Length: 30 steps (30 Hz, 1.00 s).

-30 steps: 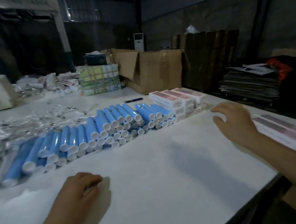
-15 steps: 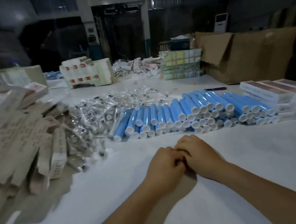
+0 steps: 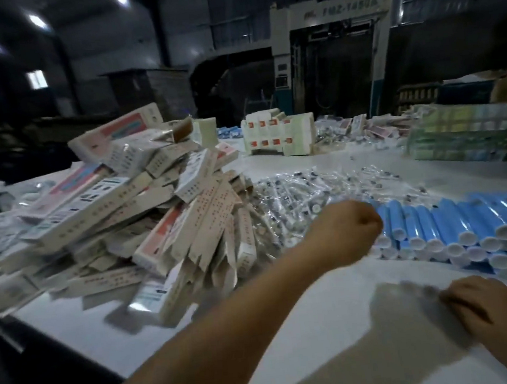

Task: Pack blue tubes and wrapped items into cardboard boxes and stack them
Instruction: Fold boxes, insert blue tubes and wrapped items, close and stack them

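A heap of flat, unfolded cardboard boxes (image 3: 142,208) lies on the left of the white table (image 3: 336,323). Clear-wrapped items (image 3: 316,185) spread out behind my left hand. Blue tubes with white caps (image 3: 466,224) lie in rows at the right. My left hand (image 3: 347,232) is stretched forward over the near edge of the wrapped items, beside the leftmost tubes, its fingers curled into a fist; I see nothing in it. My right hand (image 3: 489,308) rests on the table at the lower right with fingers loosely bent, holding nothing.
A white block of stacked packs (image 3: 281,136) and green-yellow wrapped bundles (image 3: 460,134) stand at the back of the table. The table's dark left edge (image 3: 61,359) runs near the box heap. A dark hall with a doorway lies behind.
The view has swung left. My hands, joined together half a second ago, have separated: the left reached forward toward the wrapped items and tubes, the right stayed low on the table.
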Each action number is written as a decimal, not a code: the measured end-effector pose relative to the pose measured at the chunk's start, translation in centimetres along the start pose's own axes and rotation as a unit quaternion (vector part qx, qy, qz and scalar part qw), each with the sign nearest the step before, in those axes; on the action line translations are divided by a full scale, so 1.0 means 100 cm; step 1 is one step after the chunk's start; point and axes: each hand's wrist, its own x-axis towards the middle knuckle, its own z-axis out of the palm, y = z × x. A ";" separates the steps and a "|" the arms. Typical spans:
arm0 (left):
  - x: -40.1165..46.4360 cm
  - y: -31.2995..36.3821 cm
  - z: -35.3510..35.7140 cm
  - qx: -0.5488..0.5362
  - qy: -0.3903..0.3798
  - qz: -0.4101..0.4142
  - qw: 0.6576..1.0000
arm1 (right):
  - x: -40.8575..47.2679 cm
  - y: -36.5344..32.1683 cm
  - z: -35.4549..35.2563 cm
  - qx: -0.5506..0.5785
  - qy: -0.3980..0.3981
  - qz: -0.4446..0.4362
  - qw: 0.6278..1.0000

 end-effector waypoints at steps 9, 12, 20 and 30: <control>0.030 -0.092 -0.178 0.420 0.187 -0.198 0.866 | 0.003 -0.018 0.001 0.054 0.012 -0.147 0.988; 0.031 -0.113 -0.193 0.438 0.105 -0.300 0.841 | 0.001 -0.028 0.004 0.048 0.040 -0.144 0.988; 0.032 -0.117 -0.196 0.329 0.046 -0.321 0.887 | -0.003 -0.013 -0.001 -0.040 0.052 -0.021 0.998; 0.022 -0.026 -0.099 0.417 0.144 -0.030 0.897 | -0.013 -0.013 -0.008 0.082 0.029 0.077 0.993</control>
